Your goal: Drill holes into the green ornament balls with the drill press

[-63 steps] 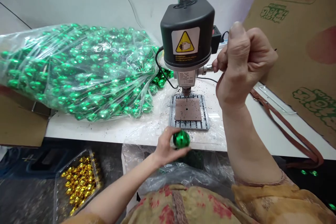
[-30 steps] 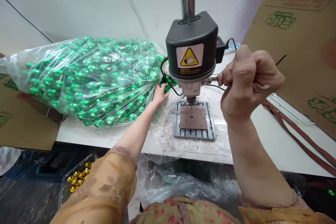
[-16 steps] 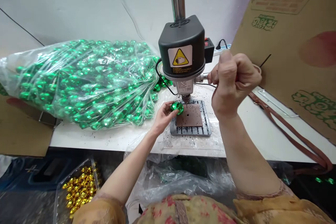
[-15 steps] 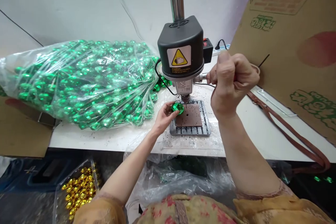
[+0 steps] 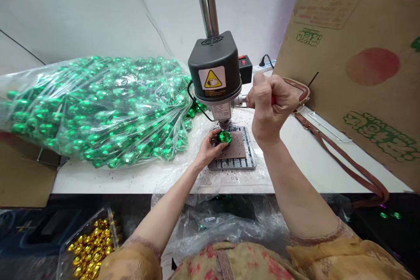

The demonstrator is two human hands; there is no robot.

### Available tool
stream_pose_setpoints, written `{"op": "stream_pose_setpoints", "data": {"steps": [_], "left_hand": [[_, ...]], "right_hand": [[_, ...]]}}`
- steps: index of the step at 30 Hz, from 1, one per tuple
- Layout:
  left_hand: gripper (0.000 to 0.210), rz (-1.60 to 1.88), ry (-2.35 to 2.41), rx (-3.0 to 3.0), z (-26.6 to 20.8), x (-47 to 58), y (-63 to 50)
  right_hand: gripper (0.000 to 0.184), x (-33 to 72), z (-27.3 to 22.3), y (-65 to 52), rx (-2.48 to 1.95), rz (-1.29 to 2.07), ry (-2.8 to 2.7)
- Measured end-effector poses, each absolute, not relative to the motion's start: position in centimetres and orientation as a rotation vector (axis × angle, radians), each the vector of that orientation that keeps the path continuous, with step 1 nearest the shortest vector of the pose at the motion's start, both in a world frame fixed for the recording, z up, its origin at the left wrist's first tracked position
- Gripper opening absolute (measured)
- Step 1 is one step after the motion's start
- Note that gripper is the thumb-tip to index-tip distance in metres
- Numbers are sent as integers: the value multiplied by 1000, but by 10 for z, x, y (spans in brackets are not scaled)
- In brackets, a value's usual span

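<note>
A shiny green faceted ball (image 5: pixel 224 137) is between the fingers and thumb of my left hand (image 5: pixel 210 149). It sits directly beneath the chuck (image 5: pixel 224 124) of a small black drill press (image 5: pixel 214 68); the drill bit's tip is hidden behind the ball. Below the ball lies a brown square board (image 5: pixel 236 148) on the slotted metal base (image 5: pixel 251 164), sprinkled with dark shavings. My right hand (image 5: pixel 271 107) is wrapped round the feed lever (image 5: pixel 242 99) on the press's right side, a bit of red showing between the fingers.
A clear plastic bag (image 5: pixel 98 111) full of green balls lies left of the press. Cardboard boxes (image 5: pixel 357 96) flank the white table (image 5: pixel 105 181). A brown strap (image 5: pixel 348 166) hangs over the front edge. Gold balls (image 5: pixel 93 247) fill a clear container at lower left.
My left hand has moved the green ball right, from beside the drill to under the chuck. My right hand stays on the lever. The whole view has shifted slightly.
</note>
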State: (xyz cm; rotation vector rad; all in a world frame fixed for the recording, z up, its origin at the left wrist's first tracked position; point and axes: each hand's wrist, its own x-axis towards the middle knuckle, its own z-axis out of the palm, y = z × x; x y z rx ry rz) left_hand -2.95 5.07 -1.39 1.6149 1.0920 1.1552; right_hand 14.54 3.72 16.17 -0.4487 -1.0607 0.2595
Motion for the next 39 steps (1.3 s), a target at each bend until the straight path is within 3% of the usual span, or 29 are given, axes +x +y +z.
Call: {"op": "stream_pose_setpoints", "data": {"steps": [23,39], "left_hand": [[56,1216,1077,1685,-16,-8,33],[59,1237,1041,1659,-15,-7,28]], "right_hand": [[53,147,151,33,-509,223,-1077],[55,146,128,41,-302,139,-1038]]}}
